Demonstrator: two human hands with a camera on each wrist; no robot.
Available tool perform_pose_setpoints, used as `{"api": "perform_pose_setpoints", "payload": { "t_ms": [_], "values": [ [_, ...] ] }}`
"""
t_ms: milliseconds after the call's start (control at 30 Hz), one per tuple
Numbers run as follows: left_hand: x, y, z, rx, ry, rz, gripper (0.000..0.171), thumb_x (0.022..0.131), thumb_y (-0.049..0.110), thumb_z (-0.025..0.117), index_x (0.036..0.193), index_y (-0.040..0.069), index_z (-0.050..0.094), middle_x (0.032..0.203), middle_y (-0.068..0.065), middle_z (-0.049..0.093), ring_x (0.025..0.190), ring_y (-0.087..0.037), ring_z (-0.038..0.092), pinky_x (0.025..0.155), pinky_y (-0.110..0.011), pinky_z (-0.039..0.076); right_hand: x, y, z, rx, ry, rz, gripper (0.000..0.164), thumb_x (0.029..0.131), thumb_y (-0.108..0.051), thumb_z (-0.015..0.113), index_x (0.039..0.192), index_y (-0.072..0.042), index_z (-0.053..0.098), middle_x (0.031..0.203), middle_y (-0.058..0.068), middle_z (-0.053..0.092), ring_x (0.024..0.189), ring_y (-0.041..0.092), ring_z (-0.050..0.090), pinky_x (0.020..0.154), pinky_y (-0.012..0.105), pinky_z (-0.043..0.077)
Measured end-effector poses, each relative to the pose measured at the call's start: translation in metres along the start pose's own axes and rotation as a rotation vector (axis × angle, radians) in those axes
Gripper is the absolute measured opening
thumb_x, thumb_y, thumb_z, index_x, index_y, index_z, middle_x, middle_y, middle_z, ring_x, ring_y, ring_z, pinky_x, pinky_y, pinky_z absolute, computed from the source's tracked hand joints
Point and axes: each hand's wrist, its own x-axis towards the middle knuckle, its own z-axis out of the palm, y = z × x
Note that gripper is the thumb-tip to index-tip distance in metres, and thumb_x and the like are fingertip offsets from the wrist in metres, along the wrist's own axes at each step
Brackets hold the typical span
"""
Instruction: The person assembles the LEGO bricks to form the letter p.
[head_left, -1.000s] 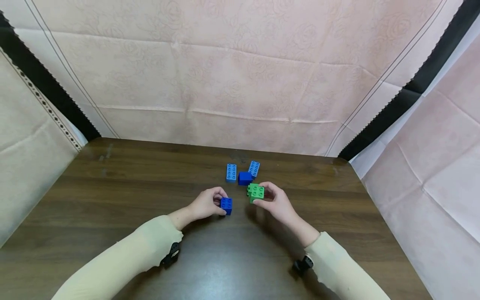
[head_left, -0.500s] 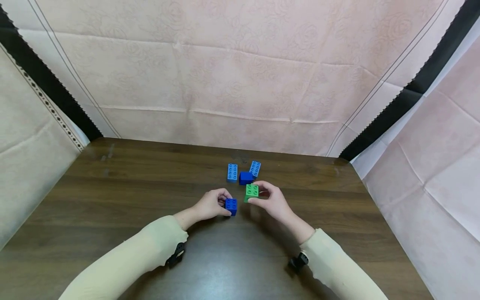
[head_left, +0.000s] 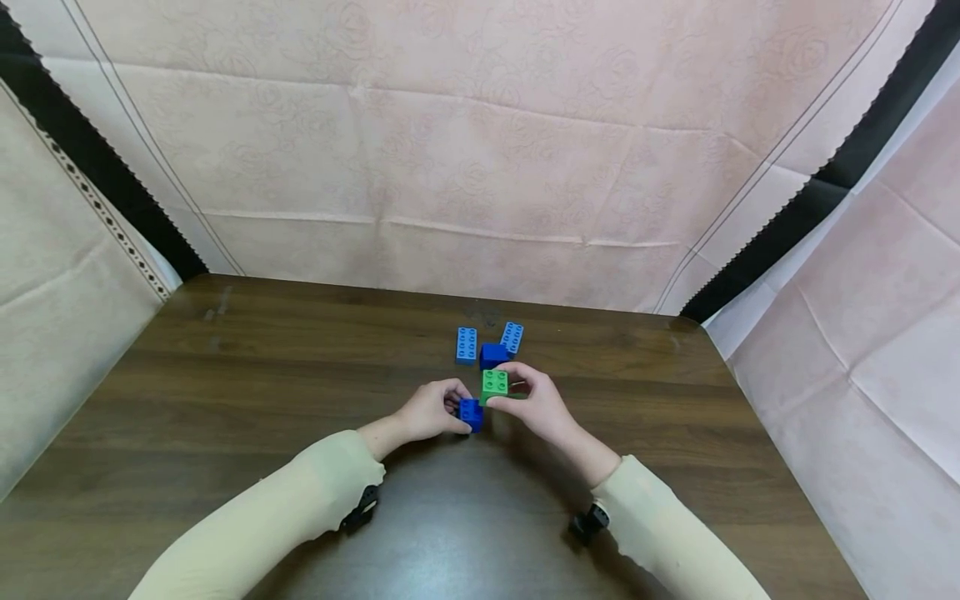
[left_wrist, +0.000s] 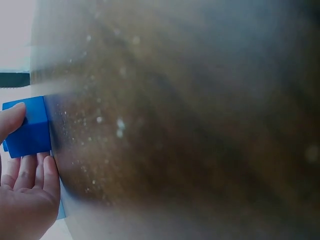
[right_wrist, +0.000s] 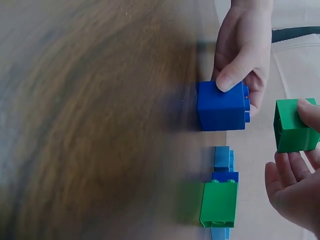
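In the head view my left hand (head_left: 427,411) pinches a dark blue toy building brick (head_left: 470,414), studs up, low at the table. Its thumb lies across the side of this brick (left_wrist: 31,131) in the left wrist view. My right hand (head_left: 538,402) grips a green building brick (head_left: 494,382) between thumb and fingers. That green brick (right_wrist: 295,125) is raised above the table and apart from the blue one in the right wrist view. A second green brick (right_wrist: 220,204) stands on the table, mostly hidden under my right hand in the head view.
Just behind the hands are a dark blue brick (head_left: 492,356) and two lighter blue bricks, one at left (head_left: 467,345) and one angled at right (head_left: 512,337). The brown wooden table (head_left: 247,400) ends at a pale cloth backdrop (head_left: 480,167).
Both hands have come closer together: the left moved right with the blue brick, the right moved left with the green brick. The green brick now overlaps the blue one's edge in the head view.
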Motion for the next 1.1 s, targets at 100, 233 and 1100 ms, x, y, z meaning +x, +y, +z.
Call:
{"api": "perform_pose_setpoints", "payload": {
  "t_ms": [100, 233, 1100],
  "values": [
    [0.001, 0.001, 0.001, 0.007, 0.003, -0.012, 0.034, 0.072, 0.01, 0.079, 0.1, 0.006, 0.06, 0.098, -0.008, 0.064, 0.091, -0.016, 0.059, 0.086, -0.035, 0.052, 0.001, 0.0, 0.003, -0.003, -0.003, -0.015, 0.04, 0.081, -0.017, 0.073, 0.117, -0.006, 0.059, 0.11, 0.014, 0.064, 0.096, 0.027, 0.059, 0.087, 0.043, 0.051],
    [0.001, 0.002, 0.001, 0.012, 0.007, -0.016, 0.035, 0.072, 0.01, 0.079, 0.101, 0.005, 0.059, 0.099, -0.008, 0.064, 0.092, -0.017, 0.058, 0.086, -0.035, 0.052, 0.002, 0.001, 0.007, -0.001, -0.016, -0.032, 0.038, 0.081, -0.018, 0.074, 0.114, -0.006, 0.061, 0.109, 0.012, 0.065, 0.096, 0.024, 0.059, 0.089, 0.044, 0.05],
    [0.003, -0.002, 0.0, -0.004, -0.009, 0.015, 0.034, 0.072, 0.01, 0.079, 0.096, 0.003, 0.056, 0.098, -0.01, 0.064, 0.092, -0.017, 0.059, 0.085, -0.034, 0.052, 0.006, 0.01, 0.022, -0.031, -0.065, -0.036, 0.035, 0.081, -0.017, 0.073, 0.113, -0.008, 0.062, 0.105, 0.009, 0.067, 0.093, 0.02, 0.06, 0.084, 0.035, 0.051]
  ]
}}
